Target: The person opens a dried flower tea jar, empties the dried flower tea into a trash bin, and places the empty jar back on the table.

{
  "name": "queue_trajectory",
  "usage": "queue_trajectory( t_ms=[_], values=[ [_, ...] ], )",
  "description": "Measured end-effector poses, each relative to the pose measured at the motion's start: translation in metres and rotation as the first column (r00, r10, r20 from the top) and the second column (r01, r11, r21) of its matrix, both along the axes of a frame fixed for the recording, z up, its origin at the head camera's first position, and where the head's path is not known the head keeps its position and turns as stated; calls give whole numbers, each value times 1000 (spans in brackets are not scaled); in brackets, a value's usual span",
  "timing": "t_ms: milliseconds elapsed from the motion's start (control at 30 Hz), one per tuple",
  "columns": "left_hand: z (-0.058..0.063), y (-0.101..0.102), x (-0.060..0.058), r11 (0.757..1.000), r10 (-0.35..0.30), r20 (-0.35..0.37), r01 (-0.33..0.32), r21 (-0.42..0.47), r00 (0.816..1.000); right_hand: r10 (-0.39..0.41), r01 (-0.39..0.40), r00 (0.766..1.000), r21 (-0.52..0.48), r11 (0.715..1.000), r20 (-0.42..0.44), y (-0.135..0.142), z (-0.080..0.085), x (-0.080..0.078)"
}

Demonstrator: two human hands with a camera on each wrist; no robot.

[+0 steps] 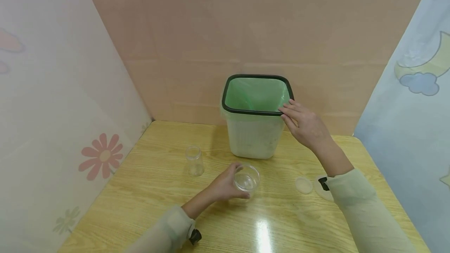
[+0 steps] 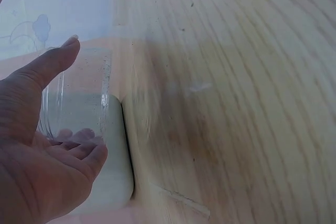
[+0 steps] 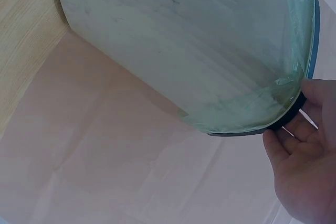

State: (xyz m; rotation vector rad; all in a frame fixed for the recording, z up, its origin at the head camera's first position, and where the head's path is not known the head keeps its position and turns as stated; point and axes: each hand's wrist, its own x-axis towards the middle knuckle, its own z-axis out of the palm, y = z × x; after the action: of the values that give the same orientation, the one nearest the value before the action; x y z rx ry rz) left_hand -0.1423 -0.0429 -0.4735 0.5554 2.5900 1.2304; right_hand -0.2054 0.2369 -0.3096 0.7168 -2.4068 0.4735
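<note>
My left hand (image 1: 228,182) grips a clear round container (image 1: 247,179) from its left side, thumb on the near side and fingers on the far side. In the left wrist view, the thumb and curled fingers surround the clear wall of this container (image 2: 79,93), just above the wood surface. My right hand (image 1: 306,124) is at the right front corner of a white trash bin (image 1: 253,138) with a black rim and green liner bag. The right wrist view shows its thumb and fingers (image 3: 283,148) holding the black rim (image 3: 294,114), over the liner's edge.
A clear drinking glass (image 1: 195,161) stands on the wooden table (image 1: 140,206) left of the bin. Two translucent round lids lie to the right, a small lid (image 1: 304,185) and a larger lid (image 1: 321,190) partly hidden by the right sleeve. Pale walls border the table.
</note>
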Motion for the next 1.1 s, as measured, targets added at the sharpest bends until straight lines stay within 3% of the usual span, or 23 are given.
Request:
queue_trajectory(
  t_ms=[467, 800, 1100],
  values=[
    [-6, 2, -6, 999, 33, 10, -33, 1, 999, -6, 6, 1000, 5, 1000, 2, -1, -1, 0],
    [-11, 3, -5, 999, 34, 1, -34, 1, 999, 13, -13, 1000, 4, 1000, -9, -2, 0, 0],
    [-10, 3, -2, 1000, 26, 35, -26, -2, 999, 10, -10, 1000, -9, 1000, -6, -1, 1, 3]
  ],
)
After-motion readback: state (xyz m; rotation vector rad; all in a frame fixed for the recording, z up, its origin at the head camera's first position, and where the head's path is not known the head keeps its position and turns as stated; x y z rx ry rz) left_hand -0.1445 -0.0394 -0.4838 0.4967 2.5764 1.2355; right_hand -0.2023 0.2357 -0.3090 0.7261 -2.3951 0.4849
